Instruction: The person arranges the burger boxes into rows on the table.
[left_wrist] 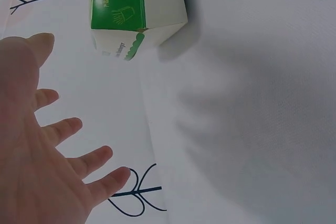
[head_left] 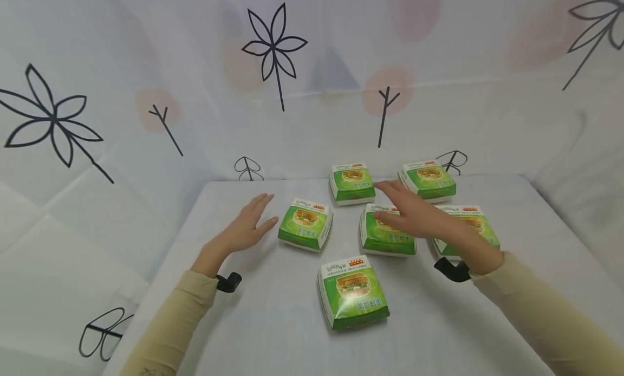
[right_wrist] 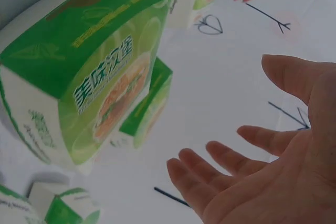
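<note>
Several green-and-white hamburger boxes lie on a white-covered table. My left hand [head_left: 246,224] hovers with extended fingers just left of one burger box [head_left: 306,224]; in the left wrist view a gap separates that hand [left_wrist: 47,145] from the box [left_wrist: 118,3]. Over the middle burger box [head_left: 390,243] my right hand [head_left: 411,211] is held with fingers spread, partly covering it in the head view. The right wrist view shows the palm [right_wrist: 273,182] holding nothing, with a large burger box [right_wrist: 105,66] beside it. Nearest to me sits the front burger box [head_left: 353,295].
Toward the back stand one burger box [head_left: 352,183] and, to its right, another box [head_left: 431,180]. A further box [head_left: 480,224] is partly behind my right forearm. A white patterned cloth [head_left: 312,116] hangs behind the table [head_left: 263,322]. Dark straps circle both wrists.
</note>
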Available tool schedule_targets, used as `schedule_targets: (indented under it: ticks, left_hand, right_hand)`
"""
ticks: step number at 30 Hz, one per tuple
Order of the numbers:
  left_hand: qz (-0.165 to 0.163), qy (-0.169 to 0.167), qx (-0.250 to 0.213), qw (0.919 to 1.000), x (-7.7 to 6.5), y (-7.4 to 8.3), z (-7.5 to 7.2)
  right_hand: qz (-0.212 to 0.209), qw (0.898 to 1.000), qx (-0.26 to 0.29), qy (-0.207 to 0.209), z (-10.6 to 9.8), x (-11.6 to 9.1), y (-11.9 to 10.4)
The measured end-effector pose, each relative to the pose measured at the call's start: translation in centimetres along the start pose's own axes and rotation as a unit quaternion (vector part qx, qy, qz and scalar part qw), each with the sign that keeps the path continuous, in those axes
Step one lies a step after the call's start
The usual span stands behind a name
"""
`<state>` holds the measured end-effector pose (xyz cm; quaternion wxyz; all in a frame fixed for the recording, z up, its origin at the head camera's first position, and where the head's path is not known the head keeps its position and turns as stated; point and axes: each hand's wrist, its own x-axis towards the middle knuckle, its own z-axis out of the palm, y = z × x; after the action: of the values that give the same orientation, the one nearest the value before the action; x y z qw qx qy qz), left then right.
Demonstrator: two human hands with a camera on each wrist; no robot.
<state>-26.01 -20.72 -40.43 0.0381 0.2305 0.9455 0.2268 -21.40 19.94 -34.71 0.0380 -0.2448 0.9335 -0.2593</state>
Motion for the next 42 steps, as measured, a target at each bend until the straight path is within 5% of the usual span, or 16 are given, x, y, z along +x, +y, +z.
schedule_targets:
  ticks: [18, 28, 42]
  left_hand:
    - [-0.038, -0.037, -0.115, 0.9919, 1.2, -0.3, 1.5]
    - [-0.076, -0.044, -0.142, 0.9859, 1.5, -0.1, 2.0]
    - [-0.098, -0.075, -0.204, 0.9712, 1.5, 0.4, 2.7]
  right_hand:
    - [0.028, 0.995, 0.081, -0.048, 2.3, 2.7, -2.4]
    - [0.037, 0.992, 0.091, -0.076, 3.2, 4.8, -3.2]
    - [0.083, 0.980, 0.134, -0.123, 4.1, 7.2, -3.4]
